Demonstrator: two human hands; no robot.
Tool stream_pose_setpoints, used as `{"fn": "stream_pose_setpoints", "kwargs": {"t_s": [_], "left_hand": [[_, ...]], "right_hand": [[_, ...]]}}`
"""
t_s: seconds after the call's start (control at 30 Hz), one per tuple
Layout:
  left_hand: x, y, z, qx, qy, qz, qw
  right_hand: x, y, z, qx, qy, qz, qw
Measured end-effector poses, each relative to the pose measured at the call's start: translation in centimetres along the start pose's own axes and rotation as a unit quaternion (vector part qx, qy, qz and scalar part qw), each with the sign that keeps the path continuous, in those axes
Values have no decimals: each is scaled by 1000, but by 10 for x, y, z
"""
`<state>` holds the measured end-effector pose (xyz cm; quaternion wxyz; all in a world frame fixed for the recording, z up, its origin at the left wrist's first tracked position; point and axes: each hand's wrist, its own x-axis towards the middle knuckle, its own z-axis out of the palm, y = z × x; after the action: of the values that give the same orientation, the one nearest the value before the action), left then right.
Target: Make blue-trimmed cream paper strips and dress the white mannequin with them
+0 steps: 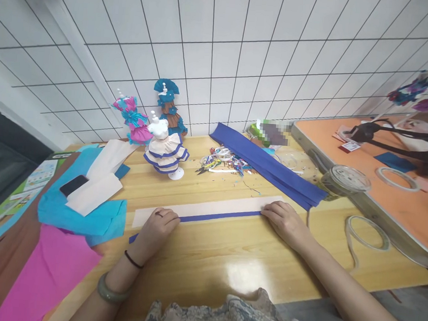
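Observation:
A long cream paper strip (pixel 214 205) lies across the wooden table, with a narrow blue paper strip (pixel 220 215) along its near edge. Near the left end, my left hand (pixel 159 230) presses down with its fingers curled together on the blue strip, whose loose end pokes out past the wrist side. At the right end, my right hand (pixel 282 220) has its fingertips closed on the same edge. Both fingertips and thumbs are partly hidden. Beyond the strips stands a small dress form in a white dress with blue-trimmed ruffles (pixel 166 152).
Two more paper-dressed forms, one pink (pixel 140 134) and one teal and brown (pixel 171 108), stand by the tiled wall. A folded blue paper (pixel 265 167) lies beside scraps (pixel 223 159). Leftward, a phone (pixel 74 185) rests on coloured papers. Tape rolls (pixel 369 233) sit right.

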<state>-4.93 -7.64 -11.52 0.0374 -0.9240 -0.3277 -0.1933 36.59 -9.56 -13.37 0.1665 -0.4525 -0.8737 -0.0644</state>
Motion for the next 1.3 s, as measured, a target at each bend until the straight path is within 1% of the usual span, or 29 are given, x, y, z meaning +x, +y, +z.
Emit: {"fn": "stream_pose_setpoints", "kwargs": {"t_s": [0.23, 0.37, 0.53, 0.73, 0.93, 1.13, 1.3], "left_hand": [[0, 1, -1, -2, 28, 7, 1000], [-3, -2, -2, 14, 27, 7, 1000], [-16, -11, -8, 39, 2, -3, 999], [-37, -16, -23, 66, -30, -26, 997], [-53, -16, -33, 72, -24, -39, 996], [-62, -20, -33, 68, -27, -69, 995], [-69, -22, -34, 79, -21, -69, 994]], "right_hand": [[0, 1, 0, -6, -6, -3, 1000], [0, -1, 0, -9, 2, 1, 1000], [-2, -3, 1, -14, 15, 5, 1000], [-4, -3, 3, -8, 15, 0, 1000], [-6, -1, 9, 11, 26, 0, 1000], [-9, 5, 15, 29, 35, -1, 999], [-13, 10, 19, 17, 35, -7, 999]]}}
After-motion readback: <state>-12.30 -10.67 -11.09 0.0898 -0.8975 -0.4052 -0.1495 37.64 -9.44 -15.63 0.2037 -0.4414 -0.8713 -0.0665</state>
